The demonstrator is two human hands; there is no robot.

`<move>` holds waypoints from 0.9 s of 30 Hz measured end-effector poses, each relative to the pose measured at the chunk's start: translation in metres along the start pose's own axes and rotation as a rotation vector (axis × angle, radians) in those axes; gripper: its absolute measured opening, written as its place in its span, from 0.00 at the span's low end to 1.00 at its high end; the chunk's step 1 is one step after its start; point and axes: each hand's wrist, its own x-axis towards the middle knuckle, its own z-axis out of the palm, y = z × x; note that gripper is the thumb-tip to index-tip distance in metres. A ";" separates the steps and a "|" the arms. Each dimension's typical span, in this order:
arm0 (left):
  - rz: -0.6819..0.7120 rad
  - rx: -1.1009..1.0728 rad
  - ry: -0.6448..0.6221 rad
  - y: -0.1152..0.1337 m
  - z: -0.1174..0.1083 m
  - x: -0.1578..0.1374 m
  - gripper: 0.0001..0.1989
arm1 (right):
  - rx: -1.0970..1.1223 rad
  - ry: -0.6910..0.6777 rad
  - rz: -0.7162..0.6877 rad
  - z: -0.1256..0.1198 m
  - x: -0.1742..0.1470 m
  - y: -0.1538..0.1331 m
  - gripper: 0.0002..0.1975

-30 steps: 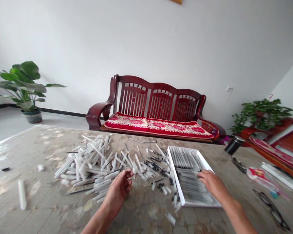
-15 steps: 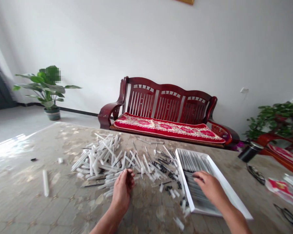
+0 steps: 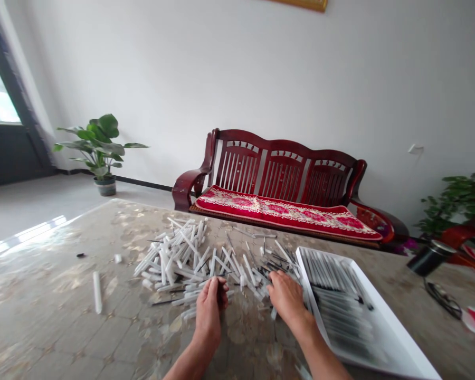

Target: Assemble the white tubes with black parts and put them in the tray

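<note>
My left hand (image 3: 211,305) is held just in front of a heap of frosted white pen barrels (image 3: 168,264). Its fingers are curled closed; a dark sliver shows at the fingertips, too small to name. Further right, my right hand (image 3: 288,296) reaches down into loose pen parts, its bent fingers at small black pieces (image 3: 266,269). Whatever its fingertips pinch, if anything, is hidden. Beside that hand stands a shallow white box (image 3: 396,322), holding rows of clear, dark-cored pens (image 3: 340,316).
One lone barrel (image 3: 97,292), a white cap (image 3: 117,258) and a black bit (image 3: 81,255) lie on the patterned tabletop (image 3: 63,316). At the right rests a black cylinder (image 3: 431,257) with a cable (image 3: 443,298). A red wooden bench (image 3: 277,179) stands beyond the table.
My right hand has moved left from the pens in the box to the loose black parts. My left hand keeps its place by the barrels. The view has turned slightly left.
</note>
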 end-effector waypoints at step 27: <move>0.376 0.470 -0.258 -0.007 -0.003 -0.005 0.04 | 0.268 -0.010 0.066 0.003 0.009 0.030 0.08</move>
